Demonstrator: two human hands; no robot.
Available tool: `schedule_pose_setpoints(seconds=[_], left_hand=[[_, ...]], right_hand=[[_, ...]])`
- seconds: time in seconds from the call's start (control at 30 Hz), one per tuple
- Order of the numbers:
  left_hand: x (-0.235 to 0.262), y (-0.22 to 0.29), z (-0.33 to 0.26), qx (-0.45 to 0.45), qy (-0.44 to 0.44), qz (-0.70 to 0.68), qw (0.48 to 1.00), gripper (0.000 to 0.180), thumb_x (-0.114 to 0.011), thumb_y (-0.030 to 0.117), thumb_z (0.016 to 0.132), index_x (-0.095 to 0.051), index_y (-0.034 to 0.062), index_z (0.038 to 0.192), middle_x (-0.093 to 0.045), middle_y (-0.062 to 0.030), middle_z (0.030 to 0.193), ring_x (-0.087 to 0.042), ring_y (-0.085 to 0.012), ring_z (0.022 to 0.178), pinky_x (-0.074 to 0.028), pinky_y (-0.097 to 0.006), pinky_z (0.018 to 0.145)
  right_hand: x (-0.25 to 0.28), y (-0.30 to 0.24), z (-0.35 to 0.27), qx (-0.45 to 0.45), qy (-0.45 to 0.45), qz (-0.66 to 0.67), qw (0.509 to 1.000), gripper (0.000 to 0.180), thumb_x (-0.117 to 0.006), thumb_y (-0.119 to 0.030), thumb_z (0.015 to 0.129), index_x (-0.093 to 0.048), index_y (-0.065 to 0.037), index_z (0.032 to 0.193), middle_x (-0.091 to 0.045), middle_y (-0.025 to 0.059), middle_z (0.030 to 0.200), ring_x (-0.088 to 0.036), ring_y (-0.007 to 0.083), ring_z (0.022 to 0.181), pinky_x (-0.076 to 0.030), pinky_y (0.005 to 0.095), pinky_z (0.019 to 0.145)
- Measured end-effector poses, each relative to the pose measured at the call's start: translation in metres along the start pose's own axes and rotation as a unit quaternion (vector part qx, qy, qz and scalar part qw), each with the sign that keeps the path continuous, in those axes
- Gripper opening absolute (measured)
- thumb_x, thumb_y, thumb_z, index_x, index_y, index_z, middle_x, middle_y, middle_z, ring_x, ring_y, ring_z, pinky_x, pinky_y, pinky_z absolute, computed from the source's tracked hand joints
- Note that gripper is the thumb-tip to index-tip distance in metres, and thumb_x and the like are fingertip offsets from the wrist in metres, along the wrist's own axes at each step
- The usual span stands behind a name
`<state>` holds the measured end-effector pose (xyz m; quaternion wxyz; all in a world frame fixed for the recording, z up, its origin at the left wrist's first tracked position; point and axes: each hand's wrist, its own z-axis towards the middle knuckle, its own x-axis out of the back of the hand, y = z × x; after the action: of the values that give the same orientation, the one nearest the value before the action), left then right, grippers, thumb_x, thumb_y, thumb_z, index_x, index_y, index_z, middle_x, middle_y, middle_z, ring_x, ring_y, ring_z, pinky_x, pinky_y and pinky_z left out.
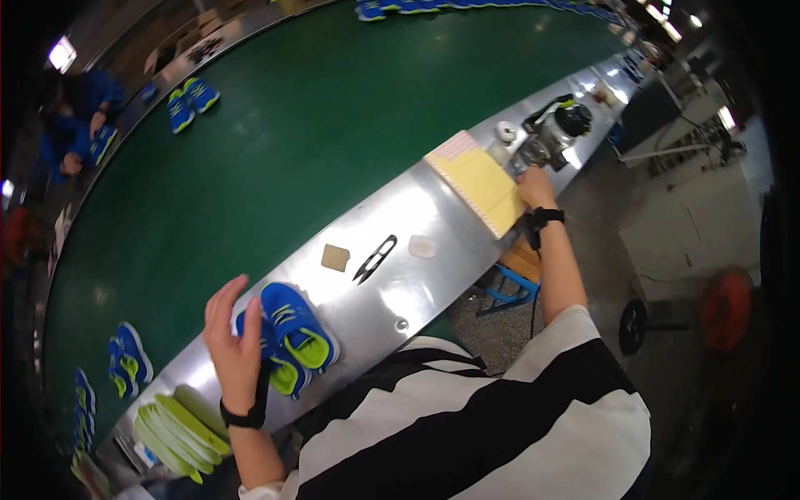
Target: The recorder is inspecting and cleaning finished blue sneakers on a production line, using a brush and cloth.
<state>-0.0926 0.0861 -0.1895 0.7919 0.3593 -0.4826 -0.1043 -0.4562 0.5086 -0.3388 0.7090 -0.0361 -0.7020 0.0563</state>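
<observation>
The left hand (233,350) is loose, its fingers spread and thumb apart, with nothing in its grasp. The right hand (535,188) has its fingers curled at the outer edge of a yellow sheet stack (490,190); whether it pinches a sheet I cannot tell. Beyond it stand a white spool (506,131) and a clear container with a black top (572,119), the nearest things in its way.

Between the hands, on the metal tabletop (392,307), lie black thread snips (376,259), with a tan square piece (336,257) on one side and a pale rounded piece (422,247) on the other. A fan of lime-green insoles (182,433) lies to the left, near the left wrist. Across the green belt (275,158) sit other blue pairs, one of them (201,94) near the far edge, and a co-worker (83,125) at the upper left holds another shoe (102,145).

The blue shoes (298,323) with lime linings rest on the tabletop just right of the left hand and well apart from the right one. The left hand hides part of the nearer shoe, so contact is unclear. The right fingertips are hard to make out, and the row of shoes (467,4) along the top is cut off.
</observation>
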Motion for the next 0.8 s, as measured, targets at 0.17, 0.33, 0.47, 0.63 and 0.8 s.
schedule_pose_setpoints(seconds=[0.17,0.33,0.47,0.63,0.8], left_hand=[[-0.008,-0.005,0.003,0.012,-0.027,-0.064,0.998,0.025,-0.066,0.011,0.087,-0.066,0.0014,0.11,-0.068,-0.0137,0.103,-0.063,-0.0203,0.09,-0.049,-0.029,0.078],[0.004,-0.023,-0.015,0.079,-0.02,-0.097,0.992,0.026,-0.067,0.014,0.087,-0.066,0.0007,0.11,-0.069,-0.0133,0.096,-0.065,-0.0203,0.083,-0.05,-0.028,0.071],[0.011,-0.023,-0.038,0.116,0.03,-0.102,0.987,0.025,-0.066,0.013,0.089,-0.065,0.0004,0.111,-0.069,-0.012,0.094,-0.065,-0.0178,0.079,-0.051,-0.028,0.069],[0.004,0.013,-0.061,0.12,-0.042,-0.206,0.97,0.028,-0.065,0.012,0.089,-0.064,0.0001,0.114,-0.069,-0.0106,0.096,-0.064,-0.0173,0.08,-0.051,-0.028,0.068],[-0.009,0.043,-0.055,0.087,-0.089,-0.3,0.946,0.021,-0.062,0.01,0.092,-0.064,-0.0019,0.109,-0.07,-0.0102,0.091,-0.063,-0.0142,0.074,-0.049,-0.025,0.068]], right_hand=[[-0.011,0.052,-0.002,0.034,0.057,0.041,0.997,0.026,-0.066,-0.01,0.082,-0.056,0.001,0.102,-0.067,0.0223,0.089,-0.064,0.0405,0.09,-0.049,0.0475,0.076],[-0.019,0.075,0.044,0.064,0.013,0.017,0.998,0.027,-0.064,-0.007,0.08,-0.055,0.002,0.104,-0.066,0.0242,0.092,-0.064,0.042,0.087,-0.05,0.0468,0.075],[0.006,0.021,0.024,0.09,-0.061,-0.099,0.989,0.018,-0.049,-0.001,0.08,-0.057,0.009,0.093,-0.062,0.0341,0.096,-0.058,0.0495,0.097,-0.047,0.0519,0.081],[0.106,-0.096,-0.112,0.112,-0.125,0.427,0.889,0.021,-0.051,-0.018,0.099,-0.062,0.0,0.094,-0.056,0.0006,0.074,-0.051,0.0056,0.069,-0.042,0.0219,0.064],[0.11,-0.241,-0.243,0.202,-0.371,0.675,0.604,0.011,-0.059,-0.008,0.094,-0.057,0.002,0.099,-0.063,0.0076,0.091,-0.064,0.0123,0.079,-0.052,0.0245,0.072]])
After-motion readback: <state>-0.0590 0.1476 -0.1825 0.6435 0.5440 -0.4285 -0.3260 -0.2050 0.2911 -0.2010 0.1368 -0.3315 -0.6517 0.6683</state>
